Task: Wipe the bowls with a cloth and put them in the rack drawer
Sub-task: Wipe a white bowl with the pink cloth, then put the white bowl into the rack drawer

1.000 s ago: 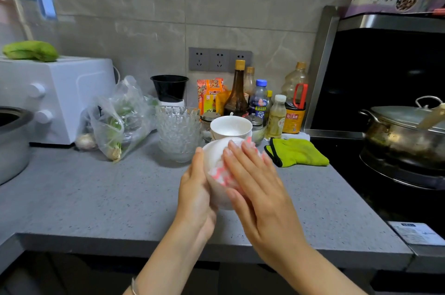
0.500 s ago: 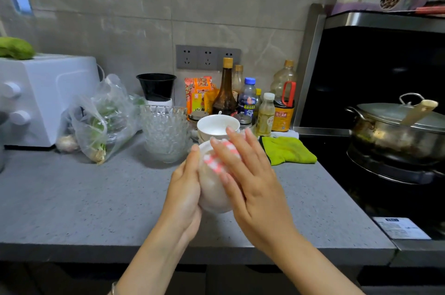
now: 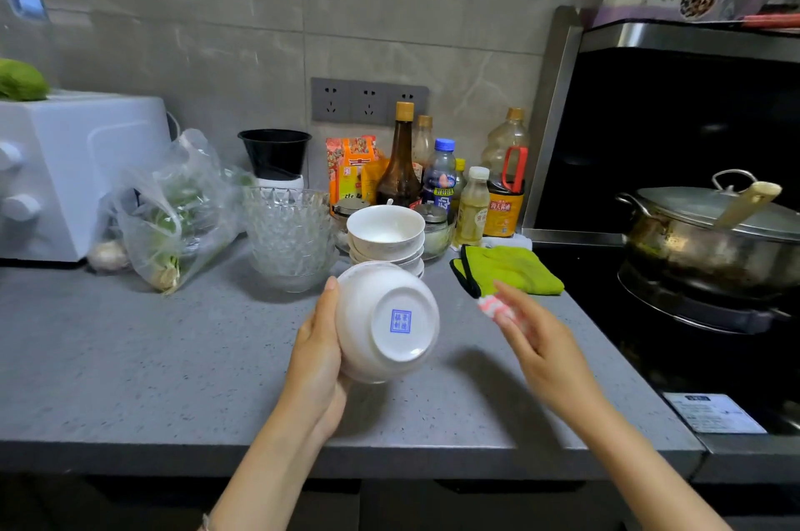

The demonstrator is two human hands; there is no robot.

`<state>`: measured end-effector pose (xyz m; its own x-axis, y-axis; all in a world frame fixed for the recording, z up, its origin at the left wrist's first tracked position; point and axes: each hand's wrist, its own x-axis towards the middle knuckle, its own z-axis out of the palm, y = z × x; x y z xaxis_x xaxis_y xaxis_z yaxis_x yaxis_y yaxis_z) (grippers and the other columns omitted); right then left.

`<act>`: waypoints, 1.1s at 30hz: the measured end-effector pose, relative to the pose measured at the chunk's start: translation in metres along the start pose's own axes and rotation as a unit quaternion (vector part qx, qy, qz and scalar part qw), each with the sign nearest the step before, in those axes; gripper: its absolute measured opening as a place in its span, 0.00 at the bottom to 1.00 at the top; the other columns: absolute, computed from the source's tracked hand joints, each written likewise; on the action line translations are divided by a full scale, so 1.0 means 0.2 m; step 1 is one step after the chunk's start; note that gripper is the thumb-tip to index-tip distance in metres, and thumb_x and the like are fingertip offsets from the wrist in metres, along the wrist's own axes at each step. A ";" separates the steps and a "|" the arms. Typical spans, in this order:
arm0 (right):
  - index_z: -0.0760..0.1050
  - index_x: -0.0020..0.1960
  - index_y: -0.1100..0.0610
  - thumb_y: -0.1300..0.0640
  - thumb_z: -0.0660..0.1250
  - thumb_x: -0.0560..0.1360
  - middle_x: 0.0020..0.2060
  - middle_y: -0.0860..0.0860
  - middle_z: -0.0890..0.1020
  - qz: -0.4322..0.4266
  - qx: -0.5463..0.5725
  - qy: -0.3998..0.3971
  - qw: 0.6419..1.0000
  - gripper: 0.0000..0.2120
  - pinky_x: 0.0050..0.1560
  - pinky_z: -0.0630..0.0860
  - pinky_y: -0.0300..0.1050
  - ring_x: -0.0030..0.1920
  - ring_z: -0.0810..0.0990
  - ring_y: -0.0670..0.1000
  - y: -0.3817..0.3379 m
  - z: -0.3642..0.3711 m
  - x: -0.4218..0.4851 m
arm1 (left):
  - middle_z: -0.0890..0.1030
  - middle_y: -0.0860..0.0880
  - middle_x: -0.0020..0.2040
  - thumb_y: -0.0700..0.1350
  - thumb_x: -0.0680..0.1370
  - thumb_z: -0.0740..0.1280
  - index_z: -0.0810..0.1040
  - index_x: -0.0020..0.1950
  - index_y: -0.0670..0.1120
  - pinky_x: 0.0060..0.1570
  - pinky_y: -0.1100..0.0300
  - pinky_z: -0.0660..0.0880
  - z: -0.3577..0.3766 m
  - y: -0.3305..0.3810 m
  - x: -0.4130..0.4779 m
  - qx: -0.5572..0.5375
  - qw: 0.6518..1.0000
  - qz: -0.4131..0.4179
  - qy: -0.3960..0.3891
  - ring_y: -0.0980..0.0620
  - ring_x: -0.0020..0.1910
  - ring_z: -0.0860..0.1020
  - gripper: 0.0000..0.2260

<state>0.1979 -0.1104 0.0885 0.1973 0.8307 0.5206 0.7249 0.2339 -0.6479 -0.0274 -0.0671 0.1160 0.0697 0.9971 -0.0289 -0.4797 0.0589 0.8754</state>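
A grey counter (image 3: 130, 357) fills the lower view. A black hob lies to its right, with a lidded steel pot (image 3: 710, 236) on it. A white appliance (image 3: 65, 175) stands at the far left by the wall. Beside it lies a clear bag (image 3: 173, 210) of greens. Next come a stack of glass bowls (image 3: 290, 236) and a stack of white bowls (image 3: 385, 234), just beside each other. Bottles (image 3: 400, 158) line the wall behind them. A green mitt (image 3: 515, 268) lies flat at the counter's right edge, near the hob.

Both forearms reach in from the bottom edge and are well apart. The left hand (image 3: 318, 357) is raised over the middle of the counter, wrist bent back and palm turned to the right. It holds a bowl (image 3: 387, 322) tipped on its side in the air, just in front of the white stack. The foot ring and its blue stamp face the camera. The thumb lies straight along the bowl's left wall up to the rim. The palm cups the lower side, and the other fingers are hidden behind the bowl.

The right hand (image 3: 541, 340) is off to the right, clear of the bowl, with its back to the camera. Its fingers stretch up and left towards the mitt. It holds a pink-and-white cloth (image 3: 493, 305) bunched at the fingertips. Blur hides how the thumb lies against it.
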 end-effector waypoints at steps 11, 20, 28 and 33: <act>0.67 0.66 0.38 0.35 0.64 0.68 0.64 0.39 0.72 0.177 0.115 -0.060 0.976 0.27 0.69 0.67 0.53 0.56 0.76 0.36 -0.09 -0.07 -0.10 | 0.85 0.53 0.42 0.55 0.81 0.57 0.80 0.51 0.51 0.45 0.58 0.76 0.05 -0.12 -0.02 0.055 0.998 0.017 -0.039 0.57 0.43 0.82 0.15; 0.71 0.66 0.45 0.30 0.64 0.64 0.58 0.51 0.80 0.286 0.312 -0.217 0.880 0.34 0.53 0.81 0.53 0.56 0.81 0.54 -0.29 -0.15 -0.13 | 0.83 0.47 0.35 0.60 0.75 0.65 0.82 0.42 0.45 0.27 0.67 0.71 0.20 -0.19 -0.17 0.187 0.961 0.095 -0.179 0.56 0.32 0.79 0.19; 0.69 0.62 0.45 0.32 0.74 0.61 0.58 0.51 0.76 0.221 0.333 -0.045 0.916 0.35 0.44 0.81 0.43 0.52 0.81 0.45 -0.27 -0.16 -0.22 | 0.81 0.49 0.55 0.72 0.69 0.53 0.76 0.61 0.47 0.54 0.60 0.74 0.22 -0.19 -0.20 0.225 0.960 0.047 -0.163 0.55 0.54 0.79 0.35; 0.62 0.60 0.50 0.45 0.73 0.61 0.62 0.46 0.71 0.035 0.237 0.013 0.971 0.34 0.46 0.76 0.34 0.54 0.76 0.37 -0.25 -0.24 -0.33 | 0.80 0.38 0.61 0.72 0.73 0.48 0.72 0.67 0.43 0.55 0.44 0.78 0.24 -0.16 -0.28 0.055 0.879 -0.324 -0.344 0.36 0.55 0.80 0.39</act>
<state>0.1808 -0.2004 0.1125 0.2554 0.8417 0.4757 0.3244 0.3889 -0.8623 0.0262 -0.1280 0.1137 0.8286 0.4888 -0.2730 -0.0589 0.5609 0.8258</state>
